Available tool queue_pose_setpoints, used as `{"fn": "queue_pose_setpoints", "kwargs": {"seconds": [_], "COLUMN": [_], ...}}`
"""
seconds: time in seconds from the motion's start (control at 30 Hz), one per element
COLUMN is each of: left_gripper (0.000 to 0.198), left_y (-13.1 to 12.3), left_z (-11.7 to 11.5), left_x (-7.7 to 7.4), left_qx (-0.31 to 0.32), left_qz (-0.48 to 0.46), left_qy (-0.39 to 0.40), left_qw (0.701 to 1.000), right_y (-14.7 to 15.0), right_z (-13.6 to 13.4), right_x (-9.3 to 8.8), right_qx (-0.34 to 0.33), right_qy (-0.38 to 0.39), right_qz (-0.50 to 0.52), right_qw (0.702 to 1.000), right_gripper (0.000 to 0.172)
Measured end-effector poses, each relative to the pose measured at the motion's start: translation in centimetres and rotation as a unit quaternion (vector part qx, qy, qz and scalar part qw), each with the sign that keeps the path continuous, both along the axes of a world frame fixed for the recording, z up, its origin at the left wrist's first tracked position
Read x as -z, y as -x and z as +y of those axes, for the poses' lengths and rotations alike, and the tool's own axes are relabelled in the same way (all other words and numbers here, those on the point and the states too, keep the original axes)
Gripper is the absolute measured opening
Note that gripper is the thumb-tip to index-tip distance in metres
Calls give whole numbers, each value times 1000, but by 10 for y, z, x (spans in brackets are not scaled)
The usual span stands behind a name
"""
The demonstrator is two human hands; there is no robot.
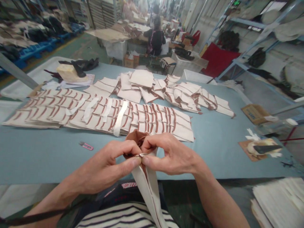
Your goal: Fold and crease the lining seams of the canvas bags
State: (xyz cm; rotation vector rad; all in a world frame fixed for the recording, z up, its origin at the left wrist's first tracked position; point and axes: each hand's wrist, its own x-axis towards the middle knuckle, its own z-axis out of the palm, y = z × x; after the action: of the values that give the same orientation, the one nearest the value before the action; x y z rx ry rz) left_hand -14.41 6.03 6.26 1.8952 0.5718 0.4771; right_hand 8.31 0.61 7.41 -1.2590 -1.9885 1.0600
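Both my hands meet over the near table edge. My left hand (111, 166) and my right hand (169, 155) pinch the same fabric piece (148, 186), cream with a brown lining, whose brown end bunches up between my fingertips. A small metal ring sits at the pinch. The cream strip hangs down toward my striped shirt. Beyond my hands, rows of cream pieces with brown stripes (99, 110) lie overlapped on the blue table (213, 142).
More cream pieces (171, 90) are heaped at the table's far side. A small pink tool (86, 146) lies left of my hands. A glue pot with a brush (263, 148) stands at right. A seated person (155, 38) works at a far table.
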Motion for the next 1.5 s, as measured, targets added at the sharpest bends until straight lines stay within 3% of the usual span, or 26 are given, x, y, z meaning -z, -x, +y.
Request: {"fn": "queue_pose_setpoints", "kwargs": {"seconds": [0.33,0.57,0.73,0.87,1.0,1.23,1.4,1.5], "left_gripper": [23,21,24,32,29,18,16,16], "left_y": [4,12,13,15,17,10,4,3], "left_z": [5,14,14,23,33,33,31,29], "left_x": [2,0,-3,-7,-12,-15,-3,3], "left_qx": [-23,12,6,33,84,72,37,14], "left_qz": [66,82,102,90,86,108,91,90], "left_qy": [-153,-128,-166,-102,-65,-121,-221,-281], "left_qw": [986,988,981,990,991,984,970,955], "right_y": [18,25,26,24,23,25,27,32], "right_z": [2,6,11,12,11,13,19,21], "right_x": [3,5,-2,-3,-3,-5,-9,-9], "right_qx": [51,55,45,38,32,43,22,44], "right_qy": [-38,-21,7,46,66,80,111,75], "right_qz": [-118,-132,-125,-94,-105,-104,-142,-198], "right_qw": [991,989,991,994,992,990,983,976], "right_gripper": [15,12,11,16,17,19,6,8]}}
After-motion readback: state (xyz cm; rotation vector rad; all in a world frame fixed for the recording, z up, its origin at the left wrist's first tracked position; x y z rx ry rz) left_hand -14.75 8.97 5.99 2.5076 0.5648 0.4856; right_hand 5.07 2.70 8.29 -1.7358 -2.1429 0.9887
